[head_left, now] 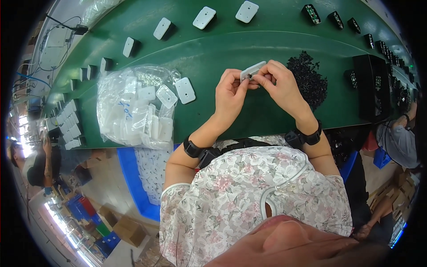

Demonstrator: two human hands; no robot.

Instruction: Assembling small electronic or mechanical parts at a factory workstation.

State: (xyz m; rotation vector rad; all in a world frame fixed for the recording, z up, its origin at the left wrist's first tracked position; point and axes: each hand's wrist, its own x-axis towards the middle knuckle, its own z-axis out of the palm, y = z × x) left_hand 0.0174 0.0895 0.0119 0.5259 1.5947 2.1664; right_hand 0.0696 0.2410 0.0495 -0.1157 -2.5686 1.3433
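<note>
Both hands meet above the green, smooth-topped bench (213,49) at the centre of the frame: the left hand (230,91) pinches a white rounded-rectangular plastic plate (252,70) at its left end, while the right hand (281,84) closes thumb and fingers on its right end. A small black piece (250,76) shows near the thumb tips; whether it is gripped or seated cannot be told. The plate is tilted, probably to bring the thumbs' side into view. Right of the hands, a loose heap of tiny, jagged black pieces (307,78) lies spread, seemingly for easy picking; left, a crinkled transparent plastic bag (118,118) holds similar plates. Along the upper edge, matt white covers on black housings (204,18) stand spaced apart, presumably to keep units separate.
</note>
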